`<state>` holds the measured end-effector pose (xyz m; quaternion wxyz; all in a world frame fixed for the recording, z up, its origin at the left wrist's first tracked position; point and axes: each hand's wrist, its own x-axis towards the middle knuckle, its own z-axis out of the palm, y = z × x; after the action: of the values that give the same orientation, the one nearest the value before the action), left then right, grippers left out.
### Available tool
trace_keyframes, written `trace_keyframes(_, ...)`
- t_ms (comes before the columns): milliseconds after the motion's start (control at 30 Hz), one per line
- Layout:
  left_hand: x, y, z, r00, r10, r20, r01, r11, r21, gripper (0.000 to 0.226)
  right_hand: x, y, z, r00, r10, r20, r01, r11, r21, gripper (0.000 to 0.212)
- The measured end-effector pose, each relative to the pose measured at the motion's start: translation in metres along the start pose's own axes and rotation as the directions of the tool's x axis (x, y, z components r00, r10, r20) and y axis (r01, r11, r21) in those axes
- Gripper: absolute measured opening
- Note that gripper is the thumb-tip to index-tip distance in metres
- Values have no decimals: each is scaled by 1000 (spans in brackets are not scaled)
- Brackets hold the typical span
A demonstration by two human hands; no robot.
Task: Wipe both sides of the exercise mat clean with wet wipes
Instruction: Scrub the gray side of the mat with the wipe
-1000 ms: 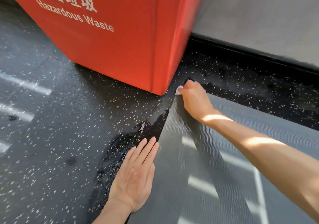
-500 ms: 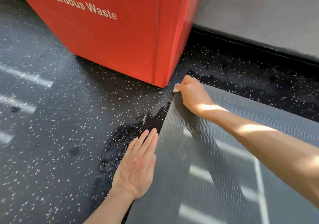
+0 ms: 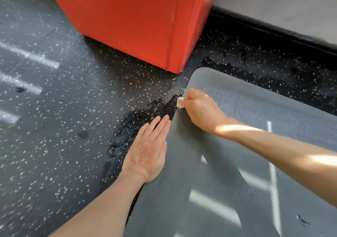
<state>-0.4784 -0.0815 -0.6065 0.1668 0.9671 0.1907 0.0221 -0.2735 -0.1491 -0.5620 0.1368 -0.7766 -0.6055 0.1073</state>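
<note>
A grey ribbed exercise mat [image 3: 228,173] lies flat on the speckled floor, its rounded far corner near the red bin. My right hand [image 3: 200,109] grips a small white wet wipe [image 3: 180,103] and presses it on the mat's left edge. Only a bit of the wipe shows past my fingers. My left hand [image 3: 148,149] lies flat with straight fingers, palm down, half on the mat's left edge and half on the floor.
A red waste bin [image 3: 138,23] stands just beyond the mat's corner. A dark wet patch [image 3: 138,120] spreads on the speckled floor [image 3: 54,127] beside the mat's edge. A black skirting strip and grey wall [image 3: 273,3] run along the far right.
My right hand has slid the wipe from the mat's far corner back along the left edge toward my left hand, leaving the rounded corner uncovered. My left hand has stayed in place.
</note>
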Motion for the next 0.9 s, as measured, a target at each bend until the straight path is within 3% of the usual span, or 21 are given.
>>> trace_keyframes(67, -1, 0, -1, 1000, -9, 6, 9, 1000, -5, 57, 19, 13, -6, 989, 140, -54, -141, 990, 3, 22)
trace_keyframes(133, -2, 1, -1, 1000, -21, 16, 21, 1000, 3, 58, 18, 5, -3, 977, 190, -94, -193, 981, -24, 22)
trace_keyframes(267, 0, 2, -3, 999, -23, 25, 23, 1000, 1, 59, -22, -29, 7, 1000, 10, -4, -10, 1000, -22, 11)
trace_keyframes(400, 0, 3, -5, 999, -29, 38, 30, 999, -13, 61, 4, -9, -2, 979, 179, -98, -187, 979, -77, 14)
trace_keyframes(567, 0, 3, -6, 999, -33, 32, 32, 999, 9, 63, -36, -49, 17, 999, -33, -20, 33, 999, 33, 8)
trace_keyframes(700, -1, 2, -5, 1000, -26, 13, 27, 998, -54, 65, -21, -43, 14, 975, 136, -178, -130, 991, 41, 6)
trace_keyframes(833, -2, 2, -5, 1000, -20, -24, 17, 991, -133, 64, -59, -64, 32, 998, -20, -55, 24, 998, 61, 8)
trace_keyframes(900, -3, 3, -5, 998, -34, -50, 25, 985, -171, 58, -48, -53, 26, 997, -3, -81, 6, 999, 41, 5)
